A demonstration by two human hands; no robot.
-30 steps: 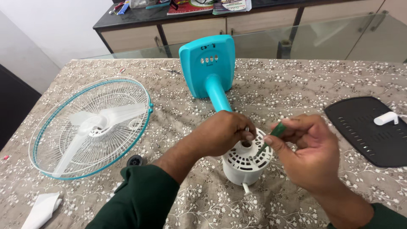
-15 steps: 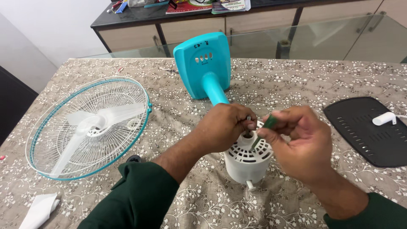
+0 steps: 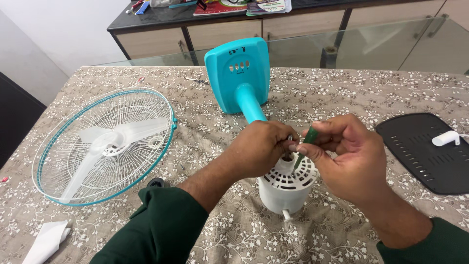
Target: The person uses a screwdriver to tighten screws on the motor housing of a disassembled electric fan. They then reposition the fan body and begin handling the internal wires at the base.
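My right hand (image 3: 349, 159) pinches a green screwdriver (image 3: 307, 139), tip down into the white motor housing (image 3: 286, 188). My left hand (image 3: 259, 149), at nine o'clock of it, closes fingertips on the housing's top; the fan guard (image 3: 105, 144) lies farther at nine.

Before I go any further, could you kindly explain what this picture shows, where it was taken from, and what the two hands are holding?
There is no machine here: a person works with two bare hands, and the single camera sits on that person's head, looking down at a table covered with a flowered cloth.

The left hand rests its fingers on top of a white fan motor housing that stands on the table. The right hand pinches a green-handled screwdriver, its tip pointing down into the housing.

Behind the hands lies a turquoise fan base with its stem. To the left lies a round wire guard with a turquoise rim, the white blades inside it. To the right is a black vented panel with a small white part on it. A white crumpled piece lies at the near left corner.
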